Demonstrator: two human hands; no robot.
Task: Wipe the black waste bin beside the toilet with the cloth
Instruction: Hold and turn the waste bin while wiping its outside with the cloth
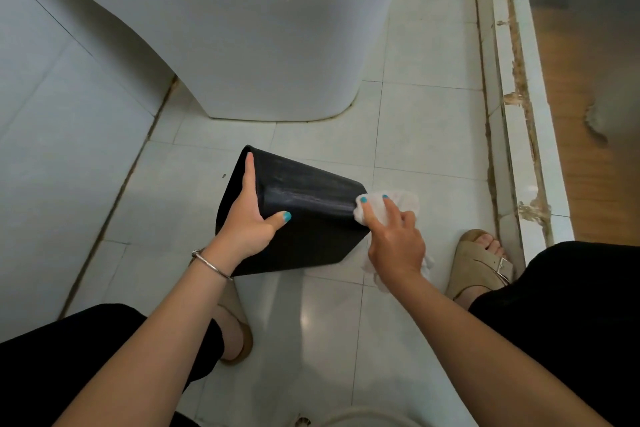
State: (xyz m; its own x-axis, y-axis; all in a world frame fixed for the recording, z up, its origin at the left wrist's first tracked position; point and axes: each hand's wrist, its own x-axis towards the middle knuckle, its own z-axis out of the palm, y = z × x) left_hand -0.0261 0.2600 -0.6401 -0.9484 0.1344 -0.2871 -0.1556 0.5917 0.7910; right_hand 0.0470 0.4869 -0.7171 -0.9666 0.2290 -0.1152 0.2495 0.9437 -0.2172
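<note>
Wall tiles far left, nothing at stake there. Next over, my left hand (251, 215) grips the bin (304, 215) at its wide end: fingers flat along the rim edge, thumb pressed on the near face. Bin is tipped on its side, lifted off the floor (346, 322) or barely touching it, can't tell which, w/ the toilet (259, 45) behind it. It's smooth plastic held by one end only, so I judge slip as risk no. 1: push too hard w/ the other hand and the bin pivots or drops out of that grip.

Mid-bin, the upper face shows pale streaks along its length. Could be damp film or smeared dirt, can't say. Risk no. 2: leaving streaks, esp. if the cloth is already soiled.

Right of that, my right hand (394, 239) pinches the cloth (388, 206) against the bin's narrow end corner, index finger extended on top, rest of the fingers curled around the wad. A tail of cloth hangs below the hand toward the floor; it could drag on the tiles and carry grime back onto the bin.

Far right, my sandalled foot (481, 263) sits just beside the hand. A dropped bin lands near it.
</note>
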